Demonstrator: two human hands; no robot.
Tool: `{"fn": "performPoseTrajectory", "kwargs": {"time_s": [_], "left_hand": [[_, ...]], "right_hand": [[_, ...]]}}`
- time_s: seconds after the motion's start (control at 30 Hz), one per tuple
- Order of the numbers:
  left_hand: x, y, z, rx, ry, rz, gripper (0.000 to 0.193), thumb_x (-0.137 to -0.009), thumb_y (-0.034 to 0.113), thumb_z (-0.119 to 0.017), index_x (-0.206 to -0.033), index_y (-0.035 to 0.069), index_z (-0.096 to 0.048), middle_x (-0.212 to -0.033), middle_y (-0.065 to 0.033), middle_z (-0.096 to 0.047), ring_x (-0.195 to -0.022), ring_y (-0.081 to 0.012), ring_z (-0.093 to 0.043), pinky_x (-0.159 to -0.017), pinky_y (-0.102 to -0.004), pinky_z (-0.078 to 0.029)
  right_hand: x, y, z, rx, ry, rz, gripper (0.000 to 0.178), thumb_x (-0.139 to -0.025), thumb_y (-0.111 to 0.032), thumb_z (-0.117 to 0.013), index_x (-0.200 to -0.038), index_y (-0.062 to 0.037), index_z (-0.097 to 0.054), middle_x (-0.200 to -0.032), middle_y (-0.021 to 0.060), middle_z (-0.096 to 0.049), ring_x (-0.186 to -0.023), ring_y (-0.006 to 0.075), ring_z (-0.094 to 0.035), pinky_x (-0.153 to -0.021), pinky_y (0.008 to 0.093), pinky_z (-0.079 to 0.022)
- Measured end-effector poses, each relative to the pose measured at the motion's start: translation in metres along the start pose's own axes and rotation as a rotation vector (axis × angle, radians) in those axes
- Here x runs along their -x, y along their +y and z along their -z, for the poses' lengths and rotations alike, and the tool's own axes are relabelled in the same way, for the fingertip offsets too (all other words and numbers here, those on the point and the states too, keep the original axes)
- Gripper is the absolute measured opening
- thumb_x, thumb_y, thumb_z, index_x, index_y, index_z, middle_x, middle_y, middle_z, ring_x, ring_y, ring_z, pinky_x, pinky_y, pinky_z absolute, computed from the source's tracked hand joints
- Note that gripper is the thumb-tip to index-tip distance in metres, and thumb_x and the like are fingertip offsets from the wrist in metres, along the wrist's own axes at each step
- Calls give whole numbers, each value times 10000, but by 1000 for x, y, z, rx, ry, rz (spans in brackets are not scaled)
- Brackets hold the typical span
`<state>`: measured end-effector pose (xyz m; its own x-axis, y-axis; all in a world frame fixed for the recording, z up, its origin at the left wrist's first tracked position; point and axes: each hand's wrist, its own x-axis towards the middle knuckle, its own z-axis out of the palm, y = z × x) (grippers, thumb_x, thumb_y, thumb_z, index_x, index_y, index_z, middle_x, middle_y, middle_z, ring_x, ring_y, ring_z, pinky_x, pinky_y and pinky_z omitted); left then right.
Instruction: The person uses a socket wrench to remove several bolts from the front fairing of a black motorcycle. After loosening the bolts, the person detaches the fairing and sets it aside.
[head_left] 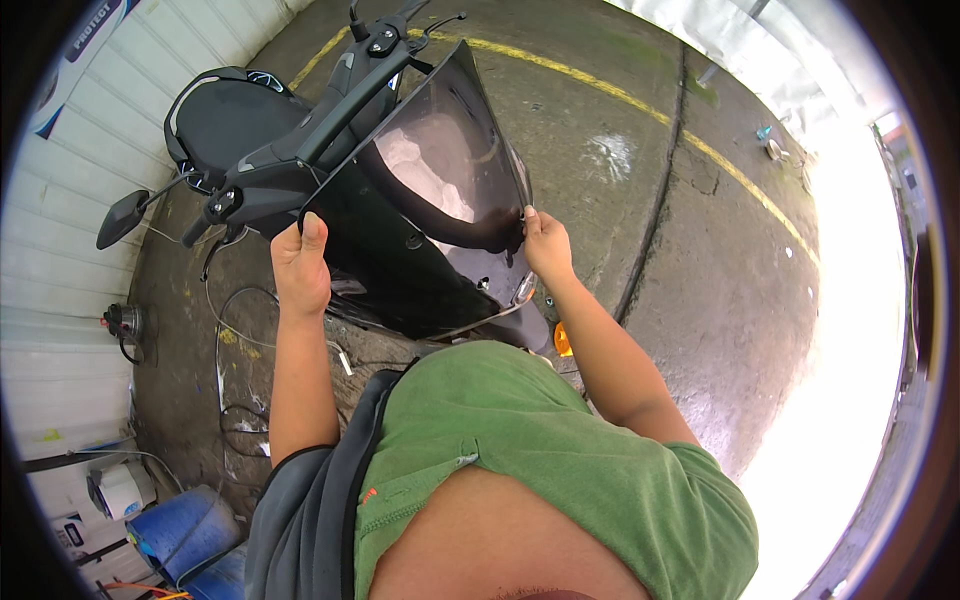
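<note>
A large glossy dark panel [372, 262] stands tilted in front of a dark grey scooter [285, 178]. Pale shapes show across its upper part; I cannot tell whether they are reflections or seen through it. My left hand [301, 262] is closed on the panel's left edge, thumb up, below the handlebar grip. At the right edge, my right hand [547, 246] pinches the rim with its fingers curled. Whether the panel is fixed to the scooter is hidden behind it.
The scooter's round mirror [124, 220] sticks out left. A white corrugated wall [60, 260] runs along the left, with a blue barrel [185, 525] at lower left. Cables [232, 325] lie on the concrete floor [590, 240]. An orange object [562, 340] sits near my right forearm.
</note>
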<state>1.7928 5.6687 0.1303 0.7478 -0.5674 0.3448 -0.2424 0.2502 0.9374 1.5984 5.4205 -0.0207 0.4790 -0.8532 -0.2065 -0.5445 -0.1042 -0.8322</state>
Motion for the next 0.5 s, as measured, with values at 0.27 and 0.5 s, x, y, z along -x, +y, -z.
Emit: {"fn": "performPoseTrajectory", "kwargs": {"time_s": [0.27, 0.5], "left_hand": [[2, 1, -1, 14, -6, -11, 440, -1005, 342, -590, -659, 123, -427, -684, 121, -332, -670, -26, -247, -585, -236, -188], [0, -2, 1, -12, -10, -3, 455, -1003, 346, -591, -653, 121, -407, -677, 118, -330, -665, -28, -245, -579, -239, -181]], "right_hand": [[12, -10, -2, -386, 88, 81, 469, -1003, -384, -505, -763, 11, -586, -630, 114, -544, -613, 233, -554, -614, 394, -450], [3, -18, 4, 79, 35, -14, 434, -984, -392, -499, -872, 11, -616, -826, 234, -664, -847, 425, -649, -767, 470, -491]]}}
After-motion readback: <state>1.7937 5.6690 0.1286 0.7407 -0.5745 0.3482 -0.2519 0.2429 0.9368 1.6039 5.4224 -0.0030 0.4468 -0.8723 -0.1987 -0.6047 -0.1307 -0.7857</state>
